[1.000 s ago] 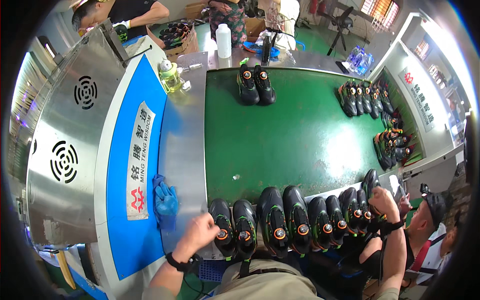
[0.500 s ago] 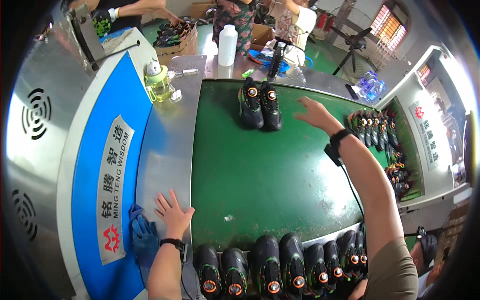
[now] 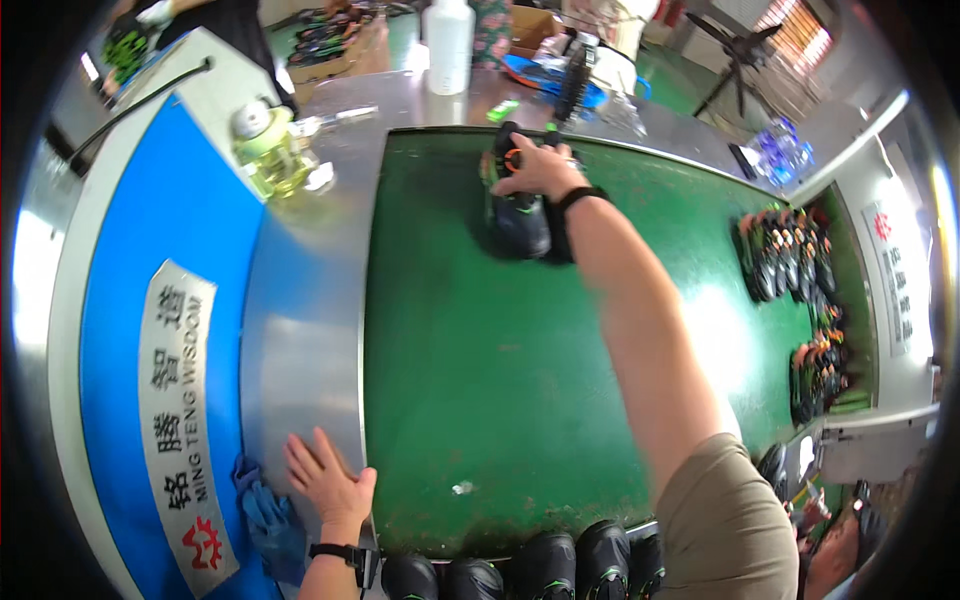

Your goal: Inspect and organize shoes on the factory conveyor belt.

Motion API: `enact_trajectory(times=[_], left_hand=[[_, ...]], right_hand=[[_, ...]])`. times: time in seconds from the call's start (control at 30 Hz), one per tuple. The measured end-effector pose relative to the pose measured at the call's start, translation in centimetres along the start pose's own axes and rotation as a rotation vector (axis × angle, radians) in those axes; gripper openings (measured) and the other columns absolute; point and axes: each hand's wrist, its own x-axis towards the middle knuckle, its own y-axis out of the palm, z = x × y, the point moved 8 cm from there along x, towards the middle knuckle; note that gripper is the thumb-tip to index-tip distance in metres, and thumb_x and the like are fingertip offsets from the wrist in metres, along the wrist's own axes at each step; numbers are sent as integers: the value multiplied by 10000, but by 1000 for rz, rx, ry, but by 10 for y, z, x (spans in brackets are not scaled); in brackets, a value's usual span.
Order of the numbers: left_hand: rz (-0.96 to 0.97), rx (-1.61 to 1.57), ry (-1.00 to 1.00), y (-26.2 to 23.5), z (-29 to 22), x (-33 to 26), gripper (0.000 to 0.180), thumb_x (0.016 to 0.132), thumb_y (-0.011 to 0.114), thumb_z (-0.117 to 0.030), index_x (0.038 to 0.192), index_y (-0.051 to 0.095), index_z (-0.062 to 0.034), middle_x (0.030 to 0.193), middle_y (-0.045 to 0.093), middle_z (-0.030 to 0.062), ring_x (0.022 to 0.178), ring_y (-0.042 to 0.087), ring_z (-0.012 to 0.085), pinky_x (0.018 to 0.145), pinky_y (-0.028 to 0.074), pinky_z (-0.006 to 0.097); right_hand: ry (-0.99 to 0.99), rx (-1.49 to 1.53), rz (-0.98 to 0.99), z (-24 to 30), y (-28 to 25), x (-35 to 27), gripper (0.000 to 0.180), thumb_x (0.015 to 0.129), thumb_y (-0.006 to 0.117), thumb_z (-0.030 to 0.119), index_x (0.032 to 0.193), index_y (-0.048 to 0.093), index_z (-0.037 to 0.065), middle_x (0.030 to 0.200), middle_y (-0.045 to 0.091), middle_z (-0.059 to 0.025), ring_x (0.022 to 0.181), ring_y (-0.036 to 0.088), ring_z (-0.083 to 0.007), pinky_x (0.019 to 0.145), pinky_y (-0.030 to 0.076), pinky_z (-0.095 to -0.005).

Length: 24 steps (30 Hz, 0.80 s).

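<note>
A pair of black sneakers (image 3: 521, 228) with green trim and orange dials stands side by side at the far end of the green belt (image 3: 500, 380). Across their tops lies my right hand (image 3: 540, 172), closed round them with its thumb on the left shoe; it partly covers the right shoe. My left hand (image 3: 330, 487) rests flat on the metal border (image 3: 300, 370) beside the belt, fingers spread, holding nothing. Blue gloves (image 3: 268, 520) lie just left of it. Along the near edge stands a row of more black sneakers (image 3: 545, 565), cut off by the frame.
On the metal ledge at the back stand a white bottle (image 3: 449, 50), a brush (image 3: 575, 85) and a blue tray (image 3: 530, 72). A yellow-green drink bottle (image 3: 265, 150) is at the left. More sneakers (image 3: 785, 250) sit on the belt's right side, near plastic bottles (image 3: 783, 152).
My right hand has moved left onto the pair of sneakers. My left hand stays flat on the metal border. The whole view has shifted, cutting off more of the near row of shoes.
</note>
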Motion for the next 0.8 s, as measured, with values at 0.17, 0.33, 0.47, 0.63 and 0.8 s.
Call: enact_trajectory(times=[0.17, 0.33, 0.47, 0.63, 0.8], left_hand=[[-23, 57, -38, -2, 11, -3, 1092, 667, 755, -324, 1585, 212, -90, 1628, 111, 281, 1504, 108, 462, 1153, 151, 635], [-19, 80, -20, 2, 8, 0, 1079, 676, 721, -319, 1594, 199, -101, 1638, 98, 265, 1515, 84, 452, 1149, 159, 641], [-36, 97, -4, 0, 8, -1, 1068, 681, 697, -322, 1597, 194, -101, 1638, 92, 269, 1513, 84, 455, 1151, 158, 641], [-37, 149, -34, 0, 11, -1, 989, 729, 652, -271, 1598, 204, -122, 1631, 144, 250, 1509, 128, 416, 1173, 155, 586], [-53, 210, -20, 7, 14, 3, 979, 731, 617, -283, 1599, 197, -110, 1630, 156, 260, 1495, 159, 449, 1180, 158, 586]], right_hand=[[114, -17, -220, 23, -7, -24, 805, 634, 842, 356, 1338, 507, 154, 1307, 552, -128, 1314, 460, -354, 918, 468, -714], [92, 38, -264, -7, -29, -41, 530, 752, 744, 277, 1253, 610, 168, 1292, 579, -83, 1284, 501, -300, 931, 458, -673], [129, 155, -346, -49, -55, -59, 521, 725, 747, 282, 1218, 646, 146, 1292, 592, -97, 1266, 520, -311, 953, 466, -607], [183, 193, -419, -140, -88, -102, 630, 662, 817, 295, 1237, 637, 109, 1291, 597, -129, 1256, 534, -329, 984, 485, -523], [217, 212, -466, -252, -110, -170, 648, 627, 827, 274, 1202, 627, 52, 1150, 650, -190, 1127, 607, -371, 946, 530, -455]])
